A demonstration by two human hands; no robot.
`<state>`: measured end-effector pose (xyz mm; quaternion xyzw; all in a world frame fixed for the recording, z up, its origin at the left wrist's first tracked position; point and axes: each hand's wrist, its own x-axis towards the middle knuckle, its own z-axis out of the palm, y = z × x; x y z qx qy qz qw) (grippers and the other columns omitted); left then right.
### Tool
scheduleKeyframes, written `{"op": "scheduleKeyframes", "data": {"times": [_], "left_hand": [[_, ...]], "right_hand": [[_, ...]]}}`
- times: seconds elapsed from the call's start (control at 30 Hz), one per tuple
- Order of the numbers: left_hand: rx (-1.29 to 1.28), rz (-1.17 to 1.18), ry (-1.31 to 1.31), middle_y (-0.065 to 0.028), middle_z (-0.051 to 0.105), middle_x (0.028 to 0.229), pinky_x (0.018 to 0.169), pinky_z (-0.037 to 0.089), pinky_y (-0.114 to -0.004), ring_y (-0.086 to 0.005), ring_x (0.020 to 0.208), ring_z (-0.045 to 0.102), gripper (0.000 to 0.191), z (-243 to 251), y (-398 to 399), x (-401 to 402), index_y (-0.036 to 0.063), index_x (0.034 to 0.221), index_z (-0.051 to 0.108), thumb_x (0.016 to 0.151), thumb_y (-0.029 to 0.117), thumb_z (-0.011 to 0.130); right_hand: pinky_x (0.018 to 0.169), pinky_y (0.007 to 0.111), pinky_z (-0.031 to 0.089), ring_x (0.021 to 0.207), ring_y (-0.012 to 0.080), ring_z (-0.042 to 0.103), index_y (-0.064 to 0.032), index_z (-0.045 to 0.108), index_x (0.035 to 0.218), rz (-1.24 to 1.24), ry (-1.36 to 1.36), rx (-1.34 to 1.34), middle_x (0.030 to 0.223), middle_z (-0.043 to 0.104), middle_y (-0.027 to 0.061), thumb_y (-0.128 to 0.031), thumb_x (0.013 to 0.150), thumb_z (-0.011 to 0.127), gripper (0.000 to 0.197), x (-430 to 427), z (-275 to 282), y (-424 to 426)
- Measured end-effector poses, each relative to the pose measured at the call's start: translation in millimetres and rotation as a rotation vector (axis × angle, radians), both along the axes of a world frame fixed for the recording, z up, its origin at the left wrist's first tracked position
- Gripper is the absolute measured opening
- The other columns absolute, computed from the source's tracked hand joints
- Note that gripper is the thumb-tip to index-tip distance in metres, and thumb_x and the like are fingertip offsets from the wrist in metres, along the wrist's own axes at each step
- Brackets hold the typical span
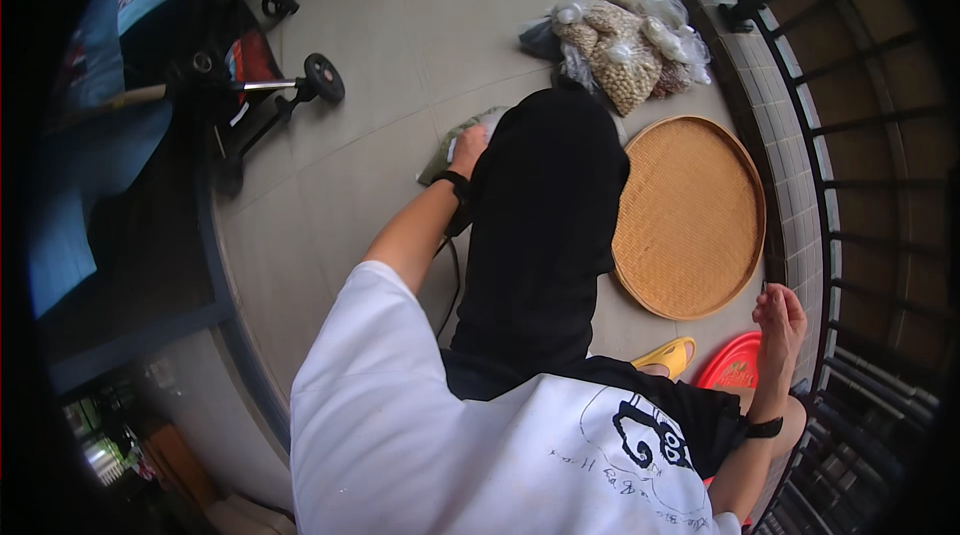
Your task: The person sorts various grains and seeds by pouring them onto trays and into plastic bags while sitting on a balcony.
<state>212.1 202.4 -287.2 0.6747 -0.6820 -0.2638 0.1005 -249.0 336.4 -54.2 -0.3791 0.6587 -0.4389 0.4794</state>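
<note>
My left hand (469, 148), with a dark band at the wrist, is at a clear plastic bag of small green contents (439, 162) on the floor; my knee hides part of both, and the grip is unclear. My right hand (781, 316) is raised at the lower right, thumb and fingers pinched on a small thin object (765, 286) too small to name. Between my knee and the railing lies a round, shallow woven bamboo tray (686, 216). Beyond it sit tied clear plastic bags of pale beans or nuts (626, 70), with reddish ones beside them.
A red plastic basin or tray (731, 362) lies below my right hand, near my yellow slipper (673, 356). A black metal railing (825, 182) on a tiled curb runs along the right. At left stands a wheeled frame (289, 85), possibly a stroller. A dark cable lies by my leg.
</note>
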Motion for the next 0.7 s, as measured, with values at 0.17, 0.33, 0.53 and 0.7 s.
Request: {"op": "scheduleKeyframes", "data": {"times": [0.17,0.33,0.53,0.7], "left_hand": [[-0.133,0.117,0.156,-0.0081,0.055,0.094,0.076,0.041,-0.040,-0.0256,0.089,0.051,0.031,5,-6,29,0.0078,0.100,0.055,0.080,0.032,0.054],[-0.248,0.248,0.447,-0.0043,0.056,0.083,0.068,0.044,-0.036,-0.0216,0.076,0.054,0.022,49,-13,54,0.0054,0.093,0.056,0.081,0.024,0.057],[-0.075,0.444,1.044,-0.0010,0.057,0.077,0.063,0.047,-0.028,-0.0144,0.066,0.057,0.012,151,-57,50,0.0058,0.092,0.056,0.081,0.011,0.060],[-0.161,0.243,1.069,-0.0023,0.058,0.081,0.061,0.048,-0.025,-0.0125,0.068,0.058,0.014,253,-82,41,0.0050,0.093,0.056,0.081,0.009,0.061]], "right_hand": [[0.055,0.020,0.042,0.061,0.0103,0.053,0.0013,0.057,0.091,-0.049,-0.055,0.041,0.074,0.057,0.0053,-0.015,0.088,0.051,0.018,12,-13,-10],[0.055,0.020,0.043,0.059,0.0094,0.054,0.0008,0.058,0.088,-0.002,-0.098,0.070,0.073,0.058,0.0047,-0.016,0.088,0.050,0.018,17,-23,-8],[0.055,0.020,0.042,0.057,0.0085,0.054,-0.0006,0.058,0.087,-0.014,-0.152,0.036,0.071,0.059,0.0033,-0.014,0.088,0.049,0.016,17,-27,-8],[0.053,0.019,0.042,0.057,0.0077,0.053,-0.0009,0.059,0.086,0.046,-0.169,-0.028,0.070,0.059,0.0027,-0.013,0.088,0.048,0.016,28,-23,-13]]}}
